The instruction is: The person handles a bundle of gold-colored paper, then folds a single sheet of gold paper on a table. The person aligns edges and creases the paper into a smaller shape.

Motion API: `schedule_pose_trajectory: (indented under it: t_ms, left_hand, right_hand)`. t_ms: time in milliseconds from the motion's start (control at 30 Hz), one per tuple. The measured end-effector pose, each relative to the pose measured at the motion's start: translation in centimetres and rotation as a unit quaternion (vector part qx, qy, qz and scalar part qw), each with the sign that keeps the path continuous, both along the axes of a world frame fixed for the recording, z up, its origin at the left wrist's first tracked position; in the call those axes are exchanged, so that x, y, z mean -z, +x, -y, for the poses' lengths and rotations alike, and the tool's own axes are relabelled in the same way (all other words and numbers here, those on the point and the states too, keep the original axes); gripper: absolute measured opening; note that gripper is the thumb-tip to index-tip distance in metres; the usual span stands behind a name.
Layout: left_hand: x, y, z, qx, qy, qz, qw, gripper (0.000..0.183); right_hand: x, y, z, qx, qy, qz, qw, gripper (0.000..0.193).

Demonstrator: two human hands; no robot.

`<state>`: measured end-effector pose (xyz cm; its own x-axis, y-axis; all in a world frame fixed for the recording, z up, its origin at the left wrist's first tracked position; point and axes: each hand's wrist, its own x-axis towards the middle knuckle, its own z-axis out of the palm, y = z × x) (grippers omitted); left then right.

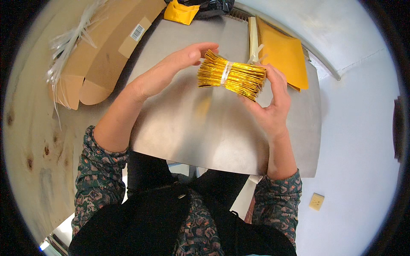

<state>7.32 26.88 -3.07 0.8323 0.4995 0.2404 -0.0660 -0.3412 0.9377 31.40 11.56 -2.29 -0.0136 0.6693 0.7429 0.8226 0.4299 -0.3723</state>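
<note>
A bundle of shiny gold twist ties [245, 77] is held up over the metal table, cinched round its middle by a whitish plastic cable tie [226, 73]. My right hand [275, 96] grips its right end, thumb low at the near side and fingers around the far side. A loose translucent strip [257, 54] sticks up behind that end. At the bundle's left end is my left hand [177, 62], its fingers stretched out and apart, close to the upper left corner. Whether its fingertips touch the ties I cannot tell.
Beneath is a brushed metal tabletop [179, 132]. At left lies an open cardboard box [102, 55] with many translucent cable ties [70, 51] over its edge. Yellow envelopes [284, 55] lie at back right; a yellow packet [181, 12] and black plastic [215, 7] lie at the back.
</note>
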Motion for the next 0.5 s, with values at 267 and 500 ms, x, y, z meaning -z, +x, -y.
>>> schedule_pose_trajectory:
  t_ms: [267, 500]
  left_hand:
    - [0.5, 0.4, 1.6, 0.057, 0.032, 0.006, 0.998, 0.098]
    - [1.7, 1.3, 2.1, 0.054, -0.199, 0.040, 0.978, 0.064]
  right_hand:
    - [-0.5, 0.0, 0.4, 0.025, 0.046, 0.021, 0.998, 0.068]
    - [-0.3, -0.5, 1.1, -0.013, -0.033, -0.068, 0.997, 0.085]
